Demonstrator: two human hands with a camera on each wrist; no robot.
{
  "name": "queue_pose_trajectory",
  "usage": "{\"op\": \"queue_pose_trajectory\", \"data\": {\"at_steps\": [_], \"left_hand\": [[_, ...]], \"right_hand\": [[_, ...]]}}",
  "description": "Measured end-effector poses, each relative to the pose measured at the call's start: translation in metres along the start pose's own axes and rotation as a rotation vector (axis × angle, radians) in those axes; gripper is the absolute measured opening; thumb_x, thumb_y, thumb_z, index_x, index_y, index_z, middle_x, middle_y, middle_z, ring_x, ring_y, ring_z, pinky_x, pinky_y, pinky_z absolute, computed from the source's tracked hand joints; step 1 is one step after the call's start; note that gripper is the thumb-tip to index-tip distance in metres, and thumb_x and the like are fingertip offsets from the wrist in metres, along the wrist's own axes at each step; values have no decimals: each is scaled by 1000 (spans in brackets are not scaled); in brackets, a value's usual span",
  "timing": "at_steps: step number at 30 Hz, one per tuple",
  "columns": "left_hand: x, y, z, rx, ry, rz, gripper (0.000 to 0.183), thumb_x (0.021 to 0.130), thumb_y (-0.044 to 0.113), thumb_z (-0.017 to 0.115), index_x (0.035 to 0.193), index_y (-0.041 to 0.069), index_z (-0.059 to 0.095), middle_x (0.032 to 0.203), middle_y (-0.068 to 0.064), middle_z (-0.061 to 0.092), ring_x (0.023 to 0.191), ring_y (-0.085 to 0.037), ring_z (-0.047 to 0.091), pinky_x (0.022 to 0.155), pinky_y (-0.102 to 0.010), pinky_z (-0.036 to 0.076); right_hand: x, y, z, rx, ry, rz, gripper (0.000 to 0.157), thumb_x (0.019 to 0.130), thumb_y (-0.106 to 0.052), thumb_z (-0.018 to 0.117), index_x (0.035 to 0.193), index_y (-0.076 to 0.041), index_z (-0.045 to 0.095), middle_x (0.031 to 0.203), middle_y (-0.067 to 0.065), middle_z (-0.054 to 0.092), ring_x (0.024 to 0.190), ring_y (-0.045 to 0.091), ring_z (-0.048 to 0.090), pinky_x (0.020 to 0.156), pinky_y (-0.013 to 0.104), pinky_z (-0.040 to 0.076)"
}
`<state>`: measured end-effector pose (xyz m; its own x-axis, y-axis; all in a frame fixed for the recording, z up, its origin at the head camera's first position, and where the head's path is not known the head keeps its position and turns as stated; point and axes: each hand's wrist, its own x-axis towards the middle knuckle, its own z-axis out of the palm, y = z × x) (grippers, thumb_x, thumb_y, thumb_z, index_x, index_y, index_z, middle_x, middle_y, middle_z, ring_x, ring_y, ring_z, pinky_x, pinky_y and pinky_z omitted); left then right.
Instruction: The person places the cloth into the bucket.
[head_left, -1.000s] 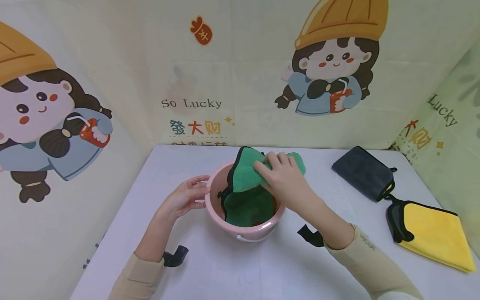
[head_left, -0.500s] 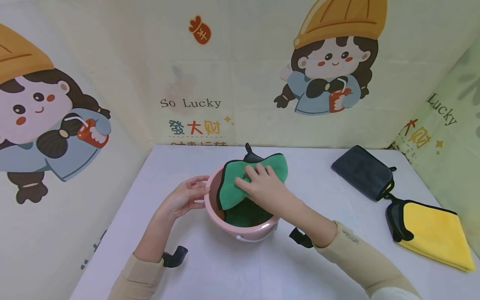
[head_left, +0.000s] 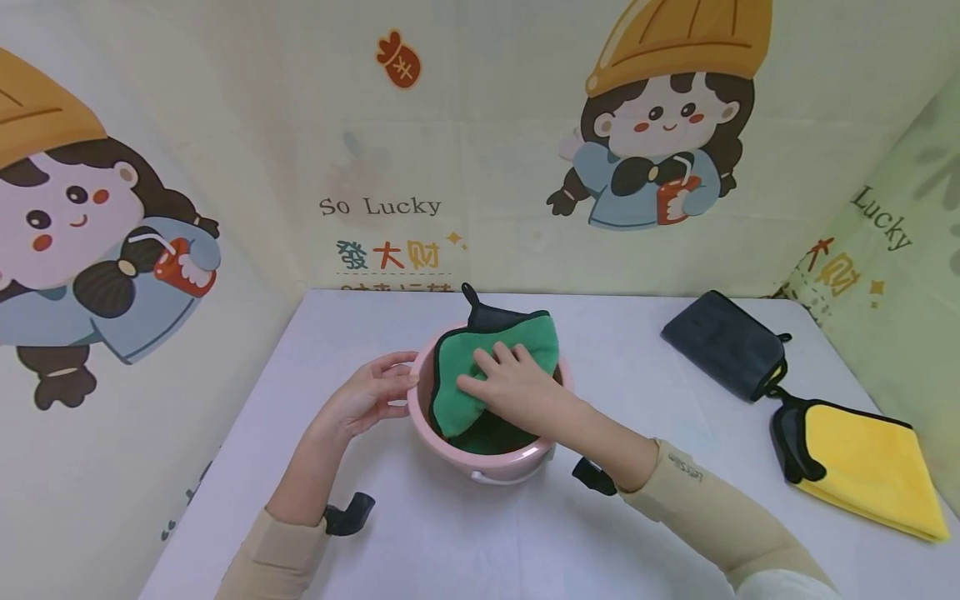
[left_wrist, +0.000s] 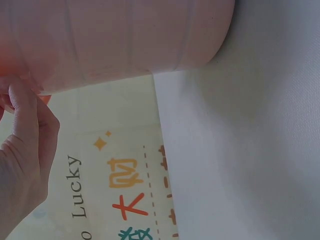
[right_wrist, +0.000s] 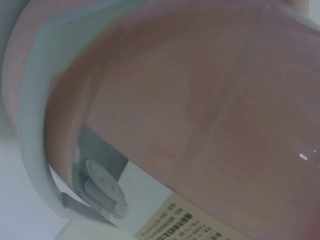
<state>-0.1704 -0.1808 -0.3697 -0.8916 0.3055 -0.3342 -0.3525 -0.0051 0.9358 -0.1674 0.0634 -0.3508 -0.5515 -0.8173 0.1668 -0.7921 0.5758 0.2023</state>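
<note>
A pink bucket (head_left: 442, 446) stands on the table in the head view, its white handle (head_left: 510, 479) hanging at the front. My left hand (head_left: 375, 390) holds the bucket's left rim, and in the left wrist view its fingers touch the pink wall. A green microfiber towel (head_left: 450, 358) with black edging fills the bucket's mouth; its dark corner and loop (head_left: 491, 317) stick up over the far rim. With bent, spread fingers my right hand (head_left: 525, 392) grips the towel from above; its fingertips are partly sunk in the cloth. The right wrist view shows only the bucket's wall and handle.
To the right lie a folded dark grey towel (head_left: 723, 346) and a folded yellow towel (head_left: 873, 471) with black edging. Printed cloth walls (head_left: 510, 167) close off the back and sides of the white table (head_left: 465, 542).
My right hand has moved left and down with the green towel, bringing it over and into the bucket. The towel's dark looped corner has come into view. My left hand stays on the rim.
</note>
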Motion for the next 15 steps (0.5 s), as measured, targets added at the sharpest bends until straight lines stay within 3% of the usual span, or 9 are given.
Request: {"op": "queue_pose_trajectory", "data": {"at_steps": [6,15], "left_hand": [[-1,1,0,3,3,-3,57,88,14,60,136,2,33,102,-3,60,86,-17,61,75,-35,54],[-1,1,1,-2,7,-9,57,87,14,61,136,2,33,102,-4,59,86,-17,61,75,-35,54]], "right_hand": [[1,-1,5,17,-48,-32,27,90,-22,58,115,-26,51,104,5,50,88,22,47,70,36,43],[4,-1,7,61,-154,-38,31,90,-26,58,120,-29,50,112,5,51,98,24,49,80,40,46]]}}
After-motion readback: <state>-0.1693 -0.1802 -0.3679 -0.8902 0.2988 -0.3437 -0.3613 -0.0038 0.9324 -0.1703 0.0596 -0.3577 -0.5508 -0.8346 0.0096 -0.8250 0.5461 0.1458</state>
